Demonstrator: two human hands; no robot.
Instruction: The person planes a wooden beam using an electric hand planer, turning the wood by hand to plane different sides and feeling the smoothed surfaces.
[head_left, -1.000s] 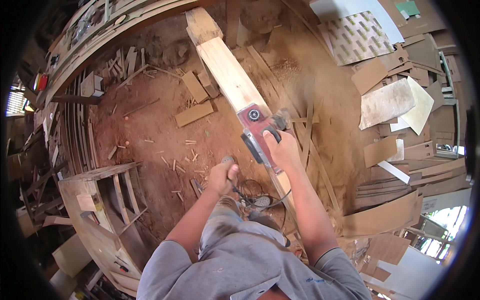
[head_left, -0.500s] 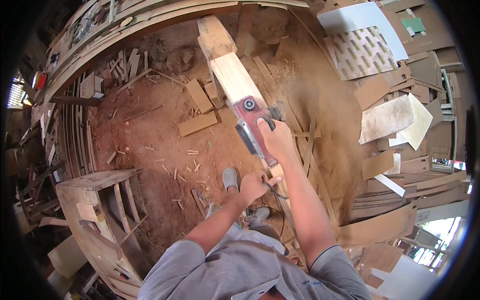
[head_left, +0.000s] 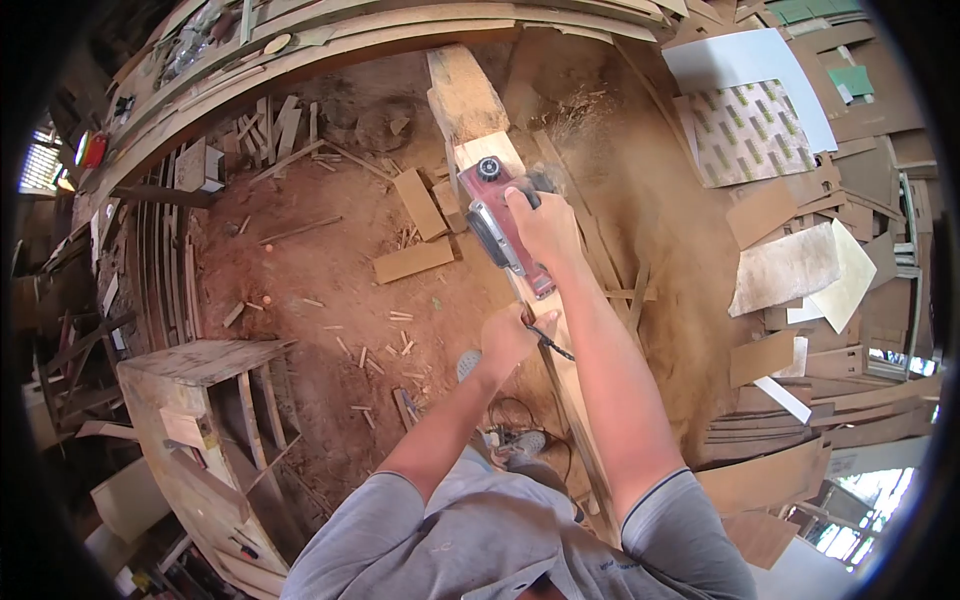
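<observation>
Dusty floor (head_left: pixel 310 278); planer (head_left: pixel 510 225) apparently touching board (head_left: pixel 502 147).

right hand (head_left: pixel 548 232): fingertips out of sight, curled over red planer (head_left: pixel 497 215); planer's underside hidden against beam (head_left: pixel 467 95). left hand (head_left: pixel 508 338): fingertips hidden too, cannot tell whether closed on black cord (head_left: pixel 556 348) or beam's edge. beam's near end lost under shirt (head_left: pixel 480 548); shirt cut off by bottom edge, lettering (head_left: pixel 618 566) too small to read. grey shoe (head_left: pixel 466 364) partly behind left forearm (head_left: pixel 445 432). flying shavings (head_left: pixel 586 104) blurred.
</observation>
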